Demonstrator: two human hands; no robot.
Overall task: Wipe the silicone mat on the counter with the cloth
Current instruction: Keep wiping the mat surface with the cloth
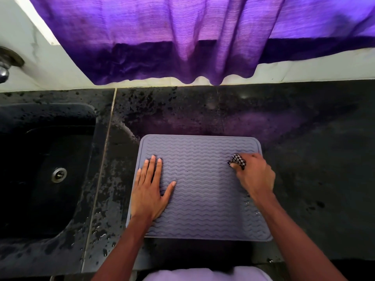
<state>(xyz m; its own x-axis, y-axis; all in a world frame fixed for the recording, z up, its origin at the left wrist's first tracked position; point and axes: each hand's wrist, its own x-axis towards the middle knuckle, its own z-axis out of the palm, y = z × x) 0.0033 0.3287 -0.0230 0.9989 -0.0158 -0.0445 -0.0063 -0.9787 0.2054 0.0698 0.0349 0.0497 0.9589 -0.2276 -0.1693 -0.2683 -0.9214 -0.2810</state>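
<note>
Pressing flat on the grey mat (203, 189), the left hand (149, 191) lay open while the right hand (255, 175) squeezed a checked cloth (237, 161).

We see the silicone mat (203, 189) lying flat on the counter (304, 138), with the sink (40, 159) to its left and a curtain (182, 37) hanging behind. The left hand (149, 189) rests on the mat's left side; the right hand (254, 175) (holding the cloth (237, 161)) sits at its right.
</note>
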